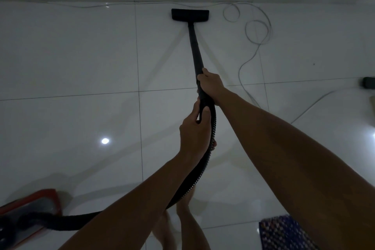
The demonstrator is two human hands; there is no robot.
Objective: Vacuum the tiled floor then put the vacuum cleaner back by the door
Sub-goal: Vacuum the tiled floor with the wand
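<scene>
A black vacuum wand [194, 46] slopes away from me to a flat black floor head [190, 14] lying on the glossy white tiled floor [71, 57], close to the far wall's skirting. My right hand [211, 84] grips the wand's near end. My left hand [194, 130] holds the curved handle just below it, where the ribbed black hose [199, 172] begins. The hose runs down and left to the red and grey vacuum body [30, 205] at the bottom left corner.
A white power cord [254, 32] lies in loops right of the floor head and trails toward me and to the right. A dark small object [368, 82] sits at the right edge. A patterned blue mat [284, 233] lies bottom right. My bare legs [182, 223] show below.
</scene>
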